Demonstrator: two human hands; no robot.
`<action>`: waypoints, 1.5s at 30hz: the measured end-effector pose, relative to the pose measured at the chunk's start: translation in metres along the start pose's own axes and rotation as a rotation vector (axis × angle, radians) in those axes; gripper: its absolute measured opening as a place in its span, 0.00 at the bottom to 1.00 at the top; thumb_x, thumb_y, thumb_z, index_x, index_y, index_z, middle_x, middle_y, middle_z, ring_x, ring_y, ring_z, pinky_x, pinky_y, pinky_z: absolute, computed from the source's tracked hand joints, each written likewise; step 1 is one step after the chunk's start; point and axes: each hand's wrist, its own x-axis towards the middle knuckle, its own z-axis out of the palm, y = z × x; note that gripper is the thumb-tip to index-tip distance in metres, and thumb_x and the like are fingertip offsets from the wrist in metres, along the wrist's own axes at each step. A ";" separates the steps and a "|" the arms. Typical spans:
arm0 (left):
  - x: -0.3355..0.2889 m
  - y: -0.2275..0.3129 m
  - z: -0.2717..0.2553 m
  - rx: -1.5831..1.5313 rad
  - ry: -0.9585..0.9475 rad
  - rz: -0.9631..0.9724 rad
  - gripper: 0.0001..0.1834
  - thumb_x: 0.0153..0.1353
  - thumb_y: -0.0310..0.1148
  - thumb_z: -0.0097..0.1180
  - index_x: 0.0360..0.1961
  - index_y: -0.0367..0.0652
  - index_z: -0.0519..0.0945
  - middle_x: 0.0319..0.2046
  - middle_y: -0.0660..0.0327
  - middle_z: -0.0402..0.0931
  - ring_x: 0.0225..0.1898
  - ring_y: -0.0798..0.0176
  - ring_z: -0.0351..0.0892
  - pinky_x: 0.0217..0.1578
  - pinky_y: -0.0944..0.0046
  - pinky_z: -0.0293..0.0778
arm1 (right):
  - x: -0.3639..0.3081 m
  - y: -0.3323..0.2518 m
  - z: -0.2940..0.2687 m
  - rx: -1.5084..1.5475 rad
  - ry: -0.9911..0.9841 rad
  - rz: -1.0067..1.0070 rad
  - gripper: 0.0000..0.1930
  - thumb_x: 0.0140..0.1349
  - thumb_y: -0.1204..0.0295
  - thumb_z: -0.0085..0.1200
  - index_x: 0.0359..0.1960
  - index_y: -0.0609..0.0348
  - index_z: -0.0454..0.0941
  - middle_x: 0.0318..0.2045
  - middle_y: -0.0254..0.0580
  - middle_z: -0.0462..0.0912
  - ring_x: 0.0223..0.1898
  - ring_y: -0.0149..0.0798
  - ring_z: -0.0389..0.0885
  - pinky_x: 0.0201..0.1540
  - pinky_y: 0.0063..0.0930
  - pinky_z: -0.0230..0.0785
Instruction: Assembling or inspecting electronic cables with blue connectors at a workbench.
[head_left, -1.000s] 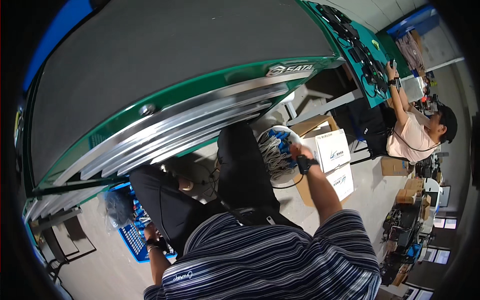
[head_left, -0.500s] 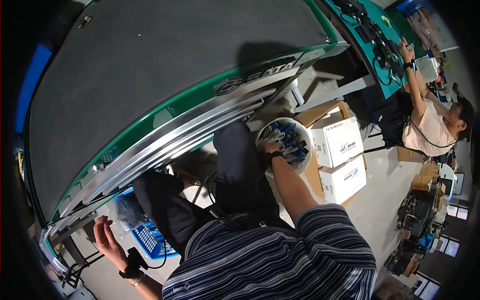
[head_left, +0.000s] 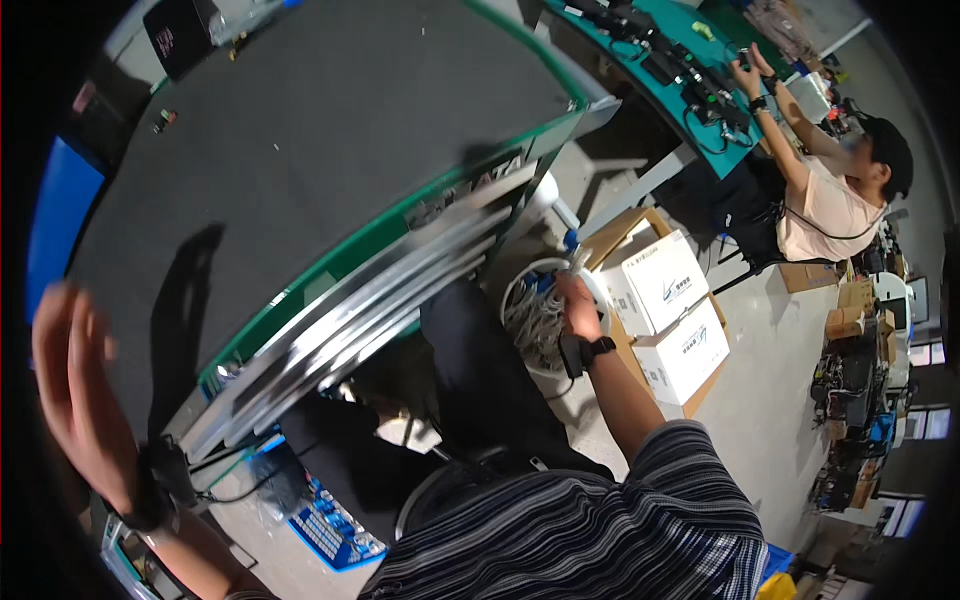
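Note:
My right hand (head_left: pixel 580 309) is just above the right side of a white bucket (head_left: pixel 601 291). Its fingers close on a small piece with a blue end (head_left: pixel 572 240) and a pale grey part, whose exact kind I cannot make out. In the bucket lies a tangle of white cords (head_left: pixel 540 328) with blue parts among them. My left hand (head_left: pixel 80 385) is raised at the far left, beside the dark-topped workbench (head_left: pixel 330 130). Its fingers are stretched out, slightly blurred, and hold nothing I can see.
White boxes (head_left: pixel 660 282) stand in an open carton right of the bucket. Below the bench edge sits a blue basket (head_left: pixel 335 540) with blue items. At the upper right a person (head_left: pixel 825 200) works at a teal table (head_left: pixel 715 80) with black devices.
My right hand has come up out of the bucket with the blue-ended piece. My left hand has risen from beside the basket to the far left. The view has shifted.

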 end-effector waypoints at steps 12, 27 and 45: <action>0.099 -0.017 0.074 -0.625 -0.534 -0.390 0.15 0.68 0.36 0.56 0.52 0.42 0.78 0.41 0.63 0.79 0.37 0.73 0.77 0.45 0.69 0.74 | -0.109 -0.373 0.225 -0.374 -0.556 -0.976 0.08 0.73 0.73 0.41 0.46 0.65 0.68 0.38 0.41 0.77 0.41 0.32 0.76 0.49 0.28 0.69; 0.112 -0.054 0.064 -0.792 -0.173 -0.480 0.25 0.62 0.26 0.49 0.62 0.44 0.67 0.53 0.60 0.77 0.53 0.65 0.76 0.54 0.61 0.70 | -0.034 -0.374 0.482 -0.808 -1.392 -0.357 0.15 0.71 0.62 0.52 0.48 0.61 0.71 0.27 0.36 0.78 0.24 0.31 0.83 0.27 0.26 0.76; 0.110 -0.058 0.064 -0.716 -0.191 -0.322 0.22 0.67 0.38 0.59 0.58 0.42 0.72 0.49 0.59 0.81 0.49 0.67 0.79 0.49 0.66 0.72 | -0.007 -0.362 0.468 -0.556 -1.524 -0.216 0.20 0.74 0.53 0.43 0.48 0.57 0.76 0.29 0.32 0.81 0.30 0.25 0.79 0.35 0.18 0.70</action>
